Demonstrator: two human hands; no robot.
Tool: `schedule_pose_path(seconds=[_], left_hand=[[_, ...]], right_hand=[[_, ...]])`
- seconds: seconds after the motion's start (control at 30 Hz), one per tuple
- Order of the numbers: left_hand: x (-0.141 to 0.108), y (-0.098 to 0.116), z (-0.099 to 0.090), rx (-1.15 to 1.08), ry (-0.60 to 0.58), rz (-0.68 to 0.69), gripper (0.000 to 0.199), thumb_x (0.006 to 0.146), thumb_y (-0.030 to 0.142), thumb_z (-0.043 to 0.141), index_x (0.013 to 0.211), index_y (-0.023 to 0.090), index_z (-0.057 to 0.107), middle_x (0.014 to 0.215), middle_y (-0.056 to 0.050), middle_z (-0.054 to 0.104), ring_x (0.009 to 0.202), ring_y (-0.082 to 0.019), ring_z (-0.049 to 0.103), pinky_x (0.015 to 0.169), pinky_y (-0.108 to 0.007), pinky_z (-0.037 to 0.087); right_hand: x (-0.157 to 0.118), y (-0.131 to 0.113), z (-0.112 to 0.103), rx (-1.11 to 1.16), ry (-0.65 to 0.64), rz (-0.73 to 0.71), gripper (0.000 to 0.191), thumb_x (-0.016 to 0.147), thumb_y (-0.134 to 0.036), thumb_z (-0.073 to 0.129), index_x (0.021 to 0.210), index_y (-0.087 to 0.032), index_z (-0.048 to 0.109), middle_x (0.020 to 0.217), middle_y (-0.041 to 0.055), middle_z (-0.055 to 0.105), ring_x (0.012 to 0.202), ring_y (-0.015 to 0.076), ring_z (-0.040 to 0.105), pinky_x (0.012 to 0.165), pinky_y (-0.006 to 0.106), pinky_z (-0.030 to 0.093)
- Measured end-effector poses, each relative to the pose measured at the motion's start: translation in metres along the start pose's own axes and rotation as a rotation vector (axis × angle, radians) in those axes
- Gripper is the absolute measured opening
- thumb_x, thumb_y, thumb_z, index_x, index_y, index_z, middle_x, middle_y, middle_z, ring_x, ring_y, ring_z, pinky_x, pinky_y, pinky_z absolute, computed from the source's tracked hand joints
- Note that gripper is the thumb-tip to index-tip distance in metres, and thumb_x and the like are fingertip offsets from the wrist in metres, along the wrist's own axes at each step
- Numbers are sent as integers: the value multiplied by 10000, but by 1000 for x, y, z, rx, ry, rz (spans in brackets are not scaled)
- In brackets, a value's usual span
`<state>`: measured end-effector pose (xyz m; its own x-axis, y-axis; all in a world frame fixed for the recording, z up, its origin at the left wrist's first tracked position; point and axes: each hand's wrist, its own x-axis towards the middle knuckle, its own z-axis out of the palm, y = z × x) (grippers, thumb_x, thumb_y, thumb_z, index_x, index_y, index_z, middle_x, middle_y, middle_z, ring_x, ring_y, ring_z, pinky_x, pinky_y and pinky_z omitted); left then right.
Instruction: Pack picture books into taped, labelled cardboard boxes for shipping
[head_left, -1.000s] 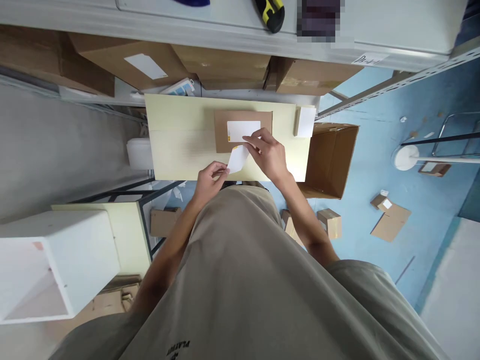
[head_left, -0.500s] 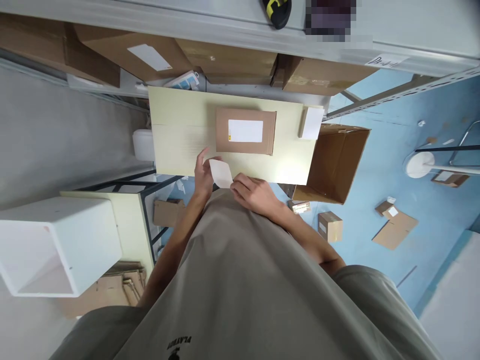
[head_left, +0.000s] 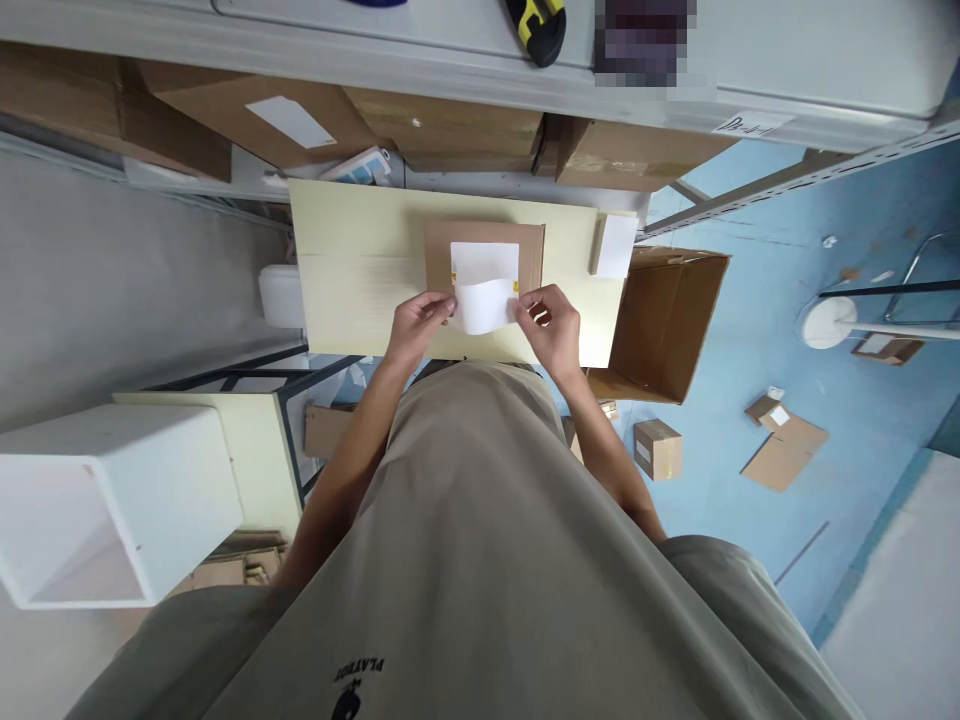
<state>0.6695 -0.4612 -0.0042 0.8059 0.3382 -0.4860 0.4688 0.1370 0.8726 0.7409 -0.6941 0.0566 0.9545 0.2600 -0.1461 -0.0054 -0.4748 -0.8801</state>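
Note:
A white label sheet (head_left: 486,308) is stretched between my two hands, curved downward along its near side. My left hand (head_left: 420,322) pinches its left edge, and my right hand (head_left: 551,325) pinches its right edge. Just behind the sheet, a flat brown cardboard box (head_left: 441,240) lies on the pale yellow table (head_left: 360,270). Another white label (head_left: 484,258) is on the box's top, and the held sheet covers its lower part. Whether the sheet touches the box, I cannot tell.
A stack of white labels (head_left: 618,247) sits at the table's right end. Beside it stands an open cardboard box (head_left: 664,330). Brown boxes (head_left: 450,125) fill the shelf behind. A yellow and black tool (head_left: 541,30) lies on the upper shelf. At left is a white bin (head_left: 165,490).
My hands have moved up over the box, and my right hand has shifted right. The white label sheet, earlier near my waist, is now spread between both hands over the box's near part.

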Motion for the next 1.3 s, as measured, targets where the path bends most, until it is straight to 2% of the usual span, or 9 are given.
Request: schedule_pose_path(seconds=[0.17,0.33,0.47,0.6,0.83,1.03,1.3], left_hand=[[32,7,-1,7,-48,-10,538,748,645,903,993,188,760,912,-74,756,799,-174,688,739,-312,562],[58,3,1,95,-9,37,346,849,497,842,947,177,757,894,-71,750,825,-182,684,710,-292,540],[76,-10,6,184,70,93,196,850,355,790,887,166,753,899,-69,760,883,-202,678,778,-307,546],[90,-21,10,237,101,128,133,842,301,758,855,169,744,869,-62,749,896,-211,669,844,-319,536],[100,-28,9,305,113,139,92,851,252,728,852,162,746,872,-60,743,859,-203,650,855,-324,511],[97,-24,12,426,128,139,124,875,254,679,885,163,762,924,-55,771,861,-188,663,856,-304,517],[93,-19,16,530,162,134,136,905,269,661,914,180,763,941,-56,781,887,-193,676,877,-303,515]], right_hand=[[36,31,12,16,41,121,331,1012,-544,653,936,-227,706,977,58,744,835,185,676,824,359,580],[60,54,20,-21,56,152,337,986,-545,686,925,-216,724,973,73,754,912,215,704,877,386,575],[70,70,28,-41,34,196,404,967,-609,682,889,-216,723,942,75,767,885,225,713,867,396,574],[70,80,38,-42,39,219,448,962,-655,664,884,-218,721,926,72,778,865,219,713,874,386,576],[75,90,45,-95,46,231,424,981,-617,673,921,-202,740,957,83,773,880,214,693,897,371,561],[80,103,50,-109,63,198,475,993,-668,618,920,-213,734,908,67,750,880,224,694,890,387,559],[81,107,55,-129,85,221,445,1011,-636,624,987,-207,737,1014,97,770,968,251,709,938,423,569]])
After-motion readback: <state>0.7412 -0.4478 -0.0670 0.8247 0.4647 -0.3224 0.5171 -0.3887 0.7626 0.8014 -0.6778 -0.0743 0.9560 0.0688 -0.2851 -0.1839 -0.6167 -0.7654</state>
